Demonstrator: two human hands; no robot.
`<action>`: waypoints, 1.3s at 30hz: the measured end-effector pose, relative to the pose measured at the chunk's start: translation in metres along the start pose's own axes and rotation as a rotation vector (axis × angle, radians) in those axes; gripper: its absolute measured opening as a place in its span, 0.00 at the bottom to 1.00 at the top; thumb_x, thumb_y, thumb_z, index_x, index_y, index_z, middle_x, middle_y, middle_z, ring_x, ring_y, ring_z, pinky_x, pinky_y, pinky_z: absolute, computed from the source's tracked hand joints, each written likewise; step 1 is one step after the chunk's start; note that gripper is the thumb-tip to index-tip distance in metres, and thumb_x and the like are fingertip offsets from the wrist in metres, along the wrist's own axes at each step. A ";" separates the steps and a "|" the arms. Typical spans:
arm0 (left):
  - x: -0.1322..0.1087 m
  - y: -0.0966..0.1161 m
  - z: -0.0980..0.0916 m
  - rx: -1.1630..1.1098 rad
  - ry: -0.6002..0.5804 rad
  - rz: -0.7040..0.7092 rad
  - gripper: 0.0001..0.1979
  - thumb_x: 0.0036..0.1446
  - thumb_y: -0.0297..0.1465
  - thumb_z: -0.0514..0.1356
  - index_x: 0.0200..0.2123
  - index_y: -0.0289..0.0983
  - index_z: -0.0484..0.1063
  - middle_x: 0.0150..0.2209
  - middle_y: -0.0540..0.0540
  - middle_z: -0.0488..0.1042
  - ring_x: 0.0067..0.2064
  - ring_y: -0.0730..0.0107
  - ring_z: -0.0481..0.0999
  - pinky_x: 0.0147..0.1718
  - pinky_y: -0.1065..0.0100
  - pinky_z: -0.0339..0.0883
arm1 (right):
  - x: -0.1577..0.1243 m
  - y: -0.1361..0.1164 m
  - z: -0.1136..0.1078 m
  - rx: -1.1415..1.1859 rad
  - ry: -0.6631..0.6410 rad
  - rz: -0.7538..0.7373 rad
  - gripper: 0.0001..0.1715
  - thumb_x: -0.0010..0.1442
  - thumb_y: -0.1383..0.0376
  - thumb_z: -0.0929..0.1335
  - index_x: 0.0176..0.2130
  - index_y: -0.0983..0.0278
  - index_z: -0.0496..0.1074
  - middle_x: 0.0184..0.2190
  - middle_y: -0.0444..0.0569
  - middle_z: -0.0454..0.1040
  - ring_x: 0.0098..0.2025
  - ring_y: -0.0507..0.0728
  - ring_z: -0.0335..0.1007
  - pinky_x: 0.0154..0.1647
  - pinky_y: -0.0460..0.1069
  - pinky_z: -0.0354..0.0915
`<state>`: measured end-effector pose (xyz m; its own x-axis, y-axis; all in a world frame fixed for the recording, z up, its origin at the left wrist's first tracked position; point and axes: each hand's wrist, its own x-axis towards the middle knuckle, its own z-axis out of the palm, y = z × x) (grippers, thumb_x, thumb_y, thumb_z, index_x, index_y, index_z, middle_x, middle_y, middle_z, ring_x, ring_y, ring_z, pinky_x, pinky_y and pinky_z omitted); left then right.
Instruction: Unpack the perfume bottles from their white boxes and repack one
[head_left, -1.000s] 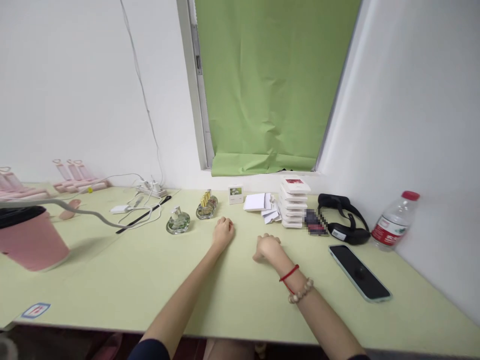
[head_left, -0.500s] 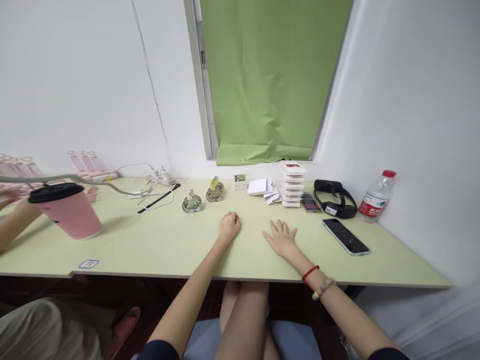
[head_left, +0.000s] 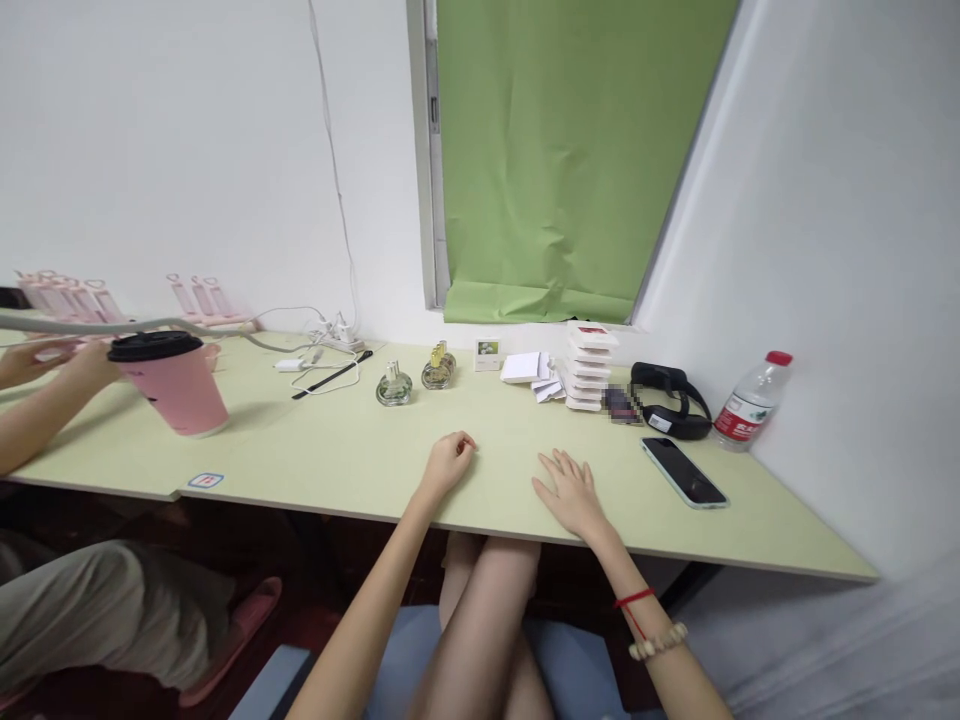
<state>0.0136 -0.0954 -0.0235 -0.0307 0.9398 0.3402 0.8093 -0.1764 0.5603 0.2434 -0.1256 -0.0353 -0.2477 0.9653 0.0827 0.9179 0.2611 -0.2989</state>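
Observation:
My left hand (head_left: 450,458) rests on its side on the pale green table (head_left: 330,450), fingers curled into a loose fist with nothing showing in them. To its right, my right hand (head_left: 568,492) lies palm down and open on the tabletop. Beyond my left hand stand a clear glass perfume bottle (head_left: 394,386) and a few gold-topped perfume bottles (head_left: 437,368). Farther back from my right hand are folded white cards (head_left: 525,368) and a stack of flat white boxes (head_left: 587,370). A phone (head_left: 684,472) lies to the right of that hand.
A black headset (head_left: 675,402) and a red-capped water bottle (head_left: 750,402) stand at the right. At the left are a pink cup (head_left: 176,385), white cables (head_left: 330,372), a black strap (head_left: 330,376) and pink tubes (head_left: 71,298). Another person's hands (head_left: 64,365) work behind the cup.
The view has swung slightly left. My right hand has drawn back toward the table's front edge, its fingers closer together. My left hand stays curled.

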 end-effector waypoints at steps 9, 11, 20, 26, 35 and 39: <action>-0.010 0.001 -0.003 -0.104 -0.011 -0.012 0.13 0.49 0.29 0.47 0.31 0.35 0.71 0.24 0.50 0.70 0.26 0.72 0.66 0.29 0.71 0.60 | -0.005 0.003 -0.001 0.072 0.091 0.014 0.29 0.59 0.52 0.53 0.56 0.59 0.57 0.60 0.47 0.52 0.62 0.54 0.41 0.60 0.55 0.33; -0.010 0.002 -0.003 -0.112 -0.010 -0.018 0.13 0.49 0.29 0.47 0.31 0.35 0.71 0.24 0.50 0.70 0.26 0.72 0.67 0.29 0.71 0.60 | -0.006 0.003 -0.002 0.073 0.094 0.008 0.29 0.58 0.52 0.54 0.56 0.59 0.58 0.60 0.47 0.52 0.61 0.54 0.42 0.60 0.55 0.33; -0.013 0.000 -0.004 -0.083 -0.038 0.039 0.13 0.51 0.29 0.47 0.31 0.37 0.71 0.27 0.49 0.73 0.28 0.72 0.68 0.32 0.71 0.61 | -0.005 0.007 0.002 0.134 0.158 -0.007 0.26 0.58 0.53 0.55 0.53 0.58 0.61 0.57 0.46 0.57 0.60 0.54 0.46 0.60 0.54 0.36; -0.012 -0.003 -0.003 -0.053 -0.053 0.075 0.12 0.52 0.30 0.48 0.32 0.37 0.71 0.30 0.50 0.73 0.29 0.73 0.68 0.33 0.71 0.61 | -0.007 0.007 0.000 0.150 0.164 -0.020 0.25 0.58 0.53 0.56 0.52 0.58 0.61 0.57 0.47 0.58 0.59 0.54 0.47 0.60 0.53 0.36; -0.015 0.005 -0.004 -0.168 -0.062 0.057 0.11 0.53 0.31 0.48 0.34 0.37 0.68 0.29 0.50 0.70 0.26 0.75 0.64 0.30 0.71 0.60 | -0.006 0.014 0.005 0.158 0.205 -0.045 0.24 0.58 0.54 0.56 0.50 0.59 0.63 0.55 0.47 0.59 0.58 0.55 0.49 0.60 0.55 0.39; -0.017 0.010 -0.006 -0.374 0.186 0.015 0.11 0.53 0.31 0.49 0.40 0.38 0.60 0.31 0.51 0.65 0.25 0.78 0.64 0.26 0.74 0.59 | -0.007 0.015 0.005 0.193 0.234 -0.049 0.27 0.57 0.54 0.57 0.53 0.61 0.58 0.55 0.49 0.60 0.58 0.58 0.51 0.59 0.56 0.41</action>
<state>0.0184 -0.1154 -0.0190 -0.1533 0.8736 0.4618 0.5430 -0.3159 0.7780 0.2572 -0.1286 -0.0451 -0.1913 0.9308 0.3116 0.8250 0.3244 -0.4627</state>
